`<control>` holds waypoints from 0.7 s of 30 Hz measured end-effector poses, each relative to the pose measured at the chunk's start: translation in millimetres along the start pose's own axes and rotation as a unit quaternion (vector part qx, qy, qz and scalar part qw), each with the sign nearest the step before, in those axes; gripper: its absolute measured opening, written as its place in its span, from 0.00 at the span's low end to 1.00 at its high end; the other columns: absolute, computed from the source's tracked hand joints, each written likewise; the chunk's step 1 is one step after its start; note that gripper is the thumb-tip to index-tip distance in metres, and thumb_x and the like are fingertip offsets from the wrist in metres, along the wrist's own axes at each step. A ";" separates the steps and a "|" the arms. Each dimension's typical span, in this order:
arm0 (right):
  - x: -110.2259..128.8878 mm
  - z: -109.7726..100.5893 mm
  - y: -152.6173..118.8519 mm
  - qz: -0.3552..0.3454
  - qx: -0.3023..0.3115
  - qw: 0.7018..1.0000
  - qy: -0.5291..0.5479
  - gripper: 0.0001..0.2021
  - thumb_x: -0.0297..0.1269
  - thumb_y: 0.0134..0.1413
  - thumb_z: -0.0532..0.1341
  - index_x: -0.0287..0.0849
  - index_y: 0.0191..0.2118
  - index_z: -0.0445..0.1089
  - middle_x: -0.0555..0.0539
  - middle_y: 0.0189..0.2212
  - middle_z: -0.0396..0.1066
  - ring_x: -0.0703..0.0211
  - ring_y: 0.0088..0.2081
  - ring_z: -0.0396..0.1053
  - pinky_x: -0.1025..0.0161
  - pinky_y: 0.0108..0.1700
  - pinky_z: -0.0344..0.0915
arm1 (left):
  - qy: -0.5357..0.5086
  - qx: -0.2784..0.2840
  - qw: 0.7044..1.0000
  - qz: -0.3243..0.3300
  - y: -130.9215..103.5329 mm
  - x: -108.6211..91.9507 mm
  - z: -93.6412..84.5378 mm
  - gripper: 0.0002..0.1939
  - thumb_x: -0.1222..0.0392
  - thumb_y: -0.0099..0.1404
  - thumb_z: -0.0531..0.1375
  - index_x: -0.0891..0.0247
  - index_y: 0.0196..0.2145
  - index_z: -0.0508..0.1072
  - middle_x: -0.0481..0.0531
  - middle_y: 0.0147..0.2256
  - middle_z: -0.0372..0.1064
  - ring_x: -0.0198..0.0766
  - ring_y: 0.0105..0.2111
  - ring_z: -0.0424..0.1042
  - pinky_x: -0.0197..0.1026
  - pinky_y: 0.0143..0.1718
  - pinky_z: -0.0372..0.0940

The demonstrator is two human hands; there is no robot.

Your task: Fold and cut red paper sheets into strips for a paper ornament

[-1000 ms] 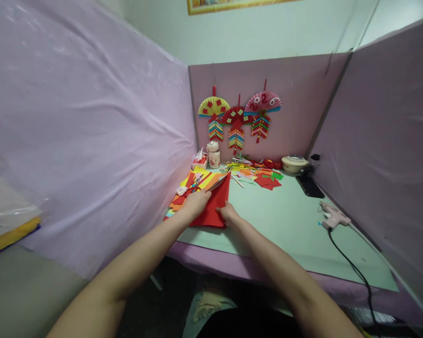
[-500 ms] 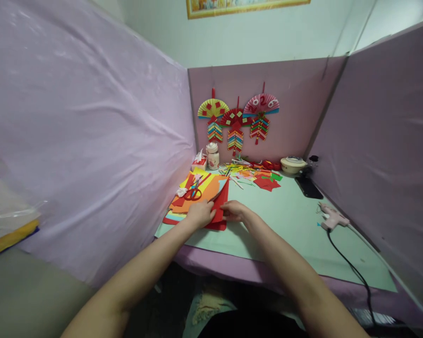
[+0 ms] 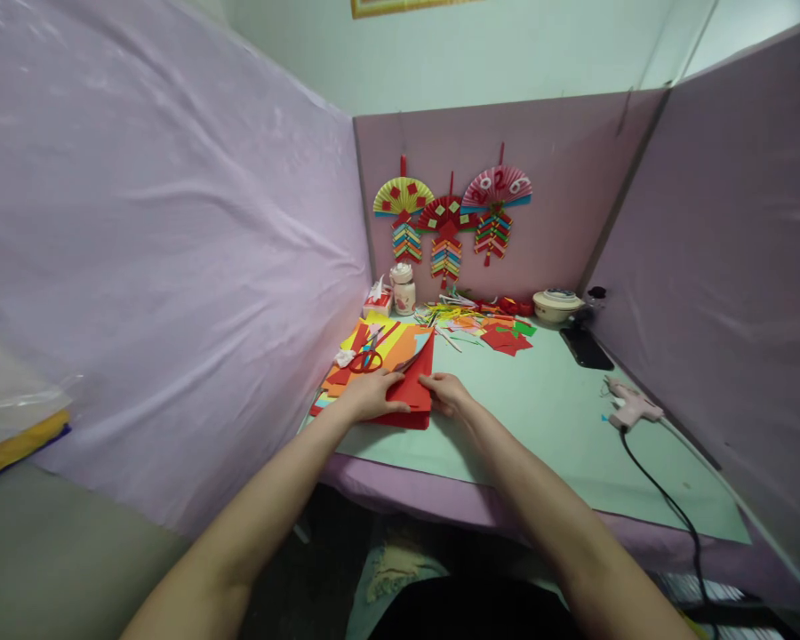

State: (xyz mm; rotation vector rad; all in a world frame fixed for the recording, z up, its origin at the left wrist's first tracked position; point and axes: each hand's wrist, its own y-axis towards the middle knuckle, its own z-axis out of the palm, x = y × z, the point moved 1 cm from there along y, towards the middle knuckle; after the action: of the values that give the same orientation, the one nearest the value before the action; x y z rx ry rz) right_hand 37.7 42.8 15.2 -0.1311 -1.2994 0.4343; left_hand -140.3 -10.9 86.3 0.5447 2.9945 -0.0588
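Your table carries the red paper near its front edge, left of centre. Your left hand rests spread on it; your right hand pinches its right edge. Red-handled scissors lie just beyond.

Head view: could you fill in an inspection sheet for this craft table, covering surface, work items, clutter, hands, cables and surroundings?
Surface: pale green mat over purple cloth.
Work items: red paper under the hands; red-handled scissors on coloured sheets beside it.
Clutter: paper strips and red scraps at the back; black phone at right.
Hands: left hand spread on the red paper; right hand at its right edge, grip unclear.
Cables: black cable runs from the glue gun over the front edge; plug not in view.
Surroundings: three paper fan hangings on the pink back panel.
Other people: nothing seen.
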 end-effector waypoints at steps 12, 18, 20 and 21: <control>12.6 -13.1 -41.7 -0.097 -0.055 0.989 -0.097 0.13 0.41 0.41 0.68 0.41 0.22 0.64 0.54 0.15 0.63 0.68 0.17 0.58 0.69 0.19 0.52 | -0.014 -0.032 0.999 0.011 -6.5 10.7 11.6 0.35 0.35 0.64 0.52 0.56 0.63 0.60 0.59 0.55 0.68 0.49 0.51 0.70 0.43 0.51 0.61; 36.0 -53.3 -103.2 -0.125 -0.072 0.979 -0.145 0.15 0.46 0.40 0.67 0.40 0.23 0.65 0.56 0.14 0.60 0.69 0.17 0.54 0.69 0.20 0.49 | -0.026 -0.040 0.999 0.019 -8.4 10.2 13.5 0.36 0.34 0.63 0.52 0.56 0.62 0.60 0.59 0.54 0.69 0.50 0.50 0.71 0.43 0.48 0.62; 44.0 -80.3 -133.8 -0.132 -0.090 0.968 -0.195 0.17 0.49 0.42 0.67 0.40 0.23 0.66 0.56 0.14 0.59 0.69 0.17 0.53 0.69 0.20 0.48 | -0.025 -0.036 0.999 0.013 -7.4 8.6 17.5 0.38 0.32 0.61 0.52 0.57 0.62 0.60 0.60 0.53 0.69 0.51 0.48 0.71 0.44 0.47 0.63; 46.6 -96.9 -149.4 -0.131 -0.106 0.963 -0.210 0.17 0.51 0.42 0.66 0.40 0.25 0.67 0.55 0.15 0.61 0.68 0.17 0.55 0.69 0.20 0.50 | -0.021 -0.034 0.999 0.007 -7.1 7.3 19.8 0.39 0.32 0.61 0.53 0.57 0.62 0.60 0.60 0.52 0.69 0.52 0.47 0.72 0.45 0.47 0.63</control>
State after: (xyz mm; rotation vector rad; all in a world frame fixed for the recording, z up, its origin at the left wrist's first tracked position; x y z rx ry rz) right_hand 174.5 -61.4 80.6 -0.0432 -1.7543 0.0933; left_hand -147.9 -16.0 66.1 0.5488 2.9390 0.0330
